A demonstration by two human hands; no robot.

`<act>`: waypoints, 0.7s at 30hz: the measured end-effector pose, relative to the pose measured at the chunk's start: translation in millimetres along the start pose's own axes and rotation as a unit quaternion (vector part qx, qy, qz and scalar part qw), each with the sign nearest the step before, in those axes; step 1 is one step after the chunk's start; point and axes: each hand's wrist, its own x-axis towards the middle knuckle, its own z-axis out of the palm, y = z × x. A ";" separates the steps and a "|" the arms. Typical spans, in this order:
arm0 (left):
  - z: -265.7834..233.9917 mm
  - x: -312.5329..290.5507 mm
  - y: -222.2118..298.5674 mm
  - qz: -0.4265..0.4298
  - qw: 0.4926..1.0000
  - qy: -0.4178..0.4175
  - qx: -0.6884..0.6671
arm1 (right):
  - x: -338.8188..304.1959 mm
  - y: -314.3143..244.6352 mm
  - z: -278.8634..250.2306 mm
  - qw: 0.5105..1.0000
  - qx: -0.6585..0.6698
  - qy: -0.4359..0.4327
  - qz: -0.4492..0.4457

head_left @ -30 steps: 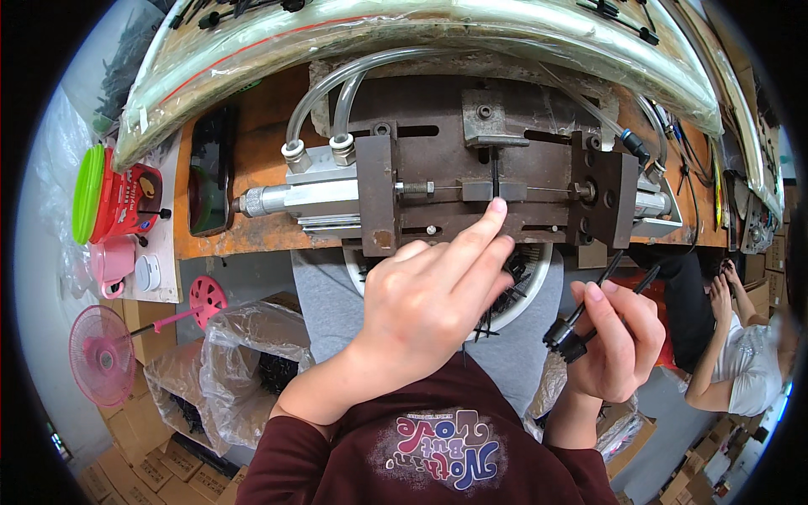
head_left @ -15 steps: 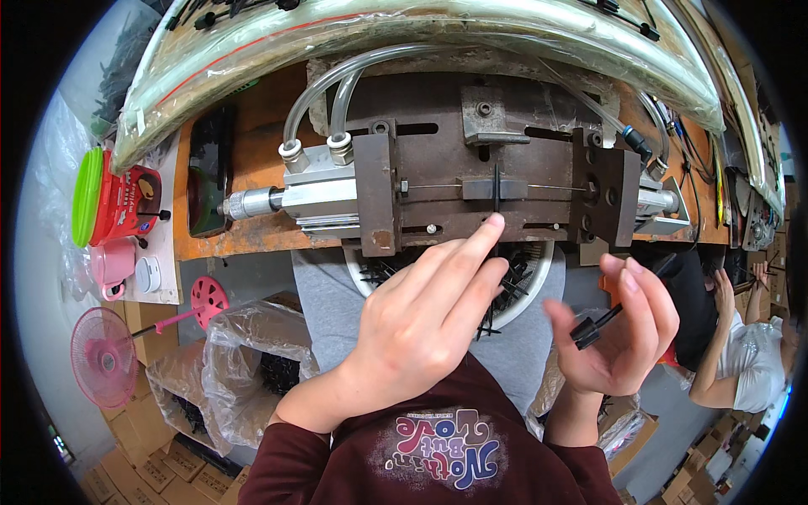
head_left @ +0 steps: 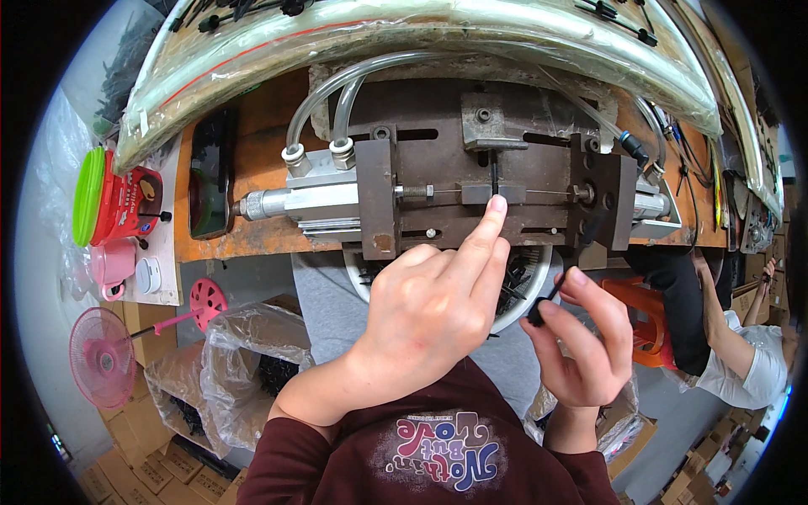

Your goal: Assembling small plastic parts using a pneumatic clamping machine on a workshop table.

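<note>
My left hand [head_left: 433, 299] reaches over the front of the metal fixture [head_left: 438, 220], its index finger stretched out. That fingertip touches the near end of a thin black plastic rod [head_left: 495, 172] lying across a small dark block [head_left: 475, 194]. Nothing is held in this hand. On the right, my right hand [head_left: 589, 341] pinches a slim black plastic piece [head_left: 551, 301] with a thick dark end; part of it blurs. Thin pins run toward the block from a left bolt [head_left: 417, 192] and a right bolt [head_left: 581, 194].
A white basket [head_left: 543, 282] of black parts rests by my lap under the bench edge. Clear hoses [head_left: 337, 80] arch over the fixture. Plastic-lined boxes [head_left: 252, 353], a pink fan [head_left: 105, 358] and a red tub [head_left: 130, 198] are at left; another person [head_left: 745, 353] sits at right.
My left fingertip has moved forward, and the black rod now sits farther back. Both bolts have come inward toward the block. My right hand has moved left with its black piece.
</note>
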 end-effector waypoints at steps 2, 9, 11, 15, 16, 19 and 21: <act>1.1 -1.2 -1.3 0.002 1.000 0.001 -0.004 | -1.3 -0.7 0.3 1.000 -0.012 -0.017 -0.002; -17.7 -9.3 -3.5 0.018 0.995 -0.046 -0.088 | 8.7 -0.5 3.4 0.997 0.013 -0.071 0.005; -25.4 -18.3 -3.5 0.034 0.986 -0.093 -0.133 | 12.8 5.8 7.0 0.996 0.005 -0.088 -0.008; -9.2 -44.2 -4.0 0.037 0.959 -0.183 -0.213 | 27.2 10.1 19.2 0.988 -0.022 -0.151 -0.018; -7.1 -47.1 -4.3 0.032 0.953 -0.196 -0.227 | 29.7 7.6 21.6 0.986 -0.034 -0.160 -0.017; -2.8 -50.0 -5.5 0.024 0.940 -0.222 -0.256 | 38.6 4.9 24.7 0.980 -0.079 -0.181 -0.028; -1.1 -49.9 -7.2 0.027 0.941 -0.222 -0.254 | 43.6 3.9 21.7 0.975 -0.090 -0.198 -0.039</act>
